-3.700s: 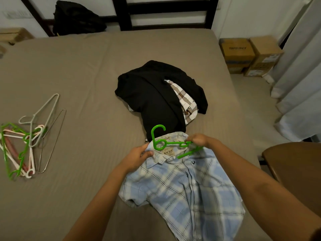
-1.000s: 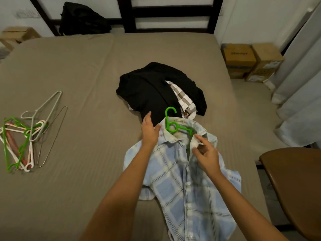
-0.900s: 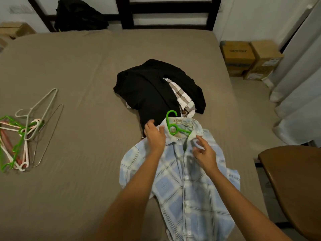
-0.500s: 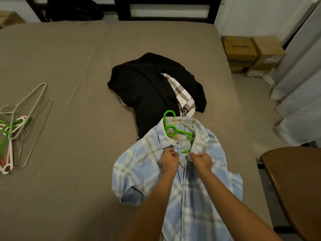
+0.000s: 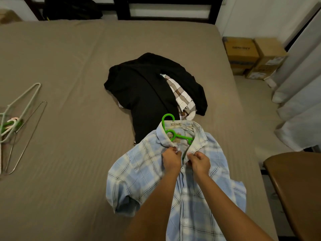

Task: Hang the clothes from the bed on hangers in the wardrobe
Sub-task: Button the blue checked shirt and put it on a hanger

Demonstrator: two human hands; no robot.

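My left hand (image 5: 171, 160) pinches one front edge of the shirt (image 5: 147, 171) just under the collar (image 5: 198, 131). My right hand (image 5: 199, 162) pinches the facing edge, with a narrow gap between them. The shirt lies flat on the bed (image 5: 69, 66), collar away from me and hem toward me. The hanger (image 5: 167, 119) sits inside the collar just beyond my fingertips, hook pointing away. By my left fingertips is the top button (image 5: 178, 149), which I judge must cross right.
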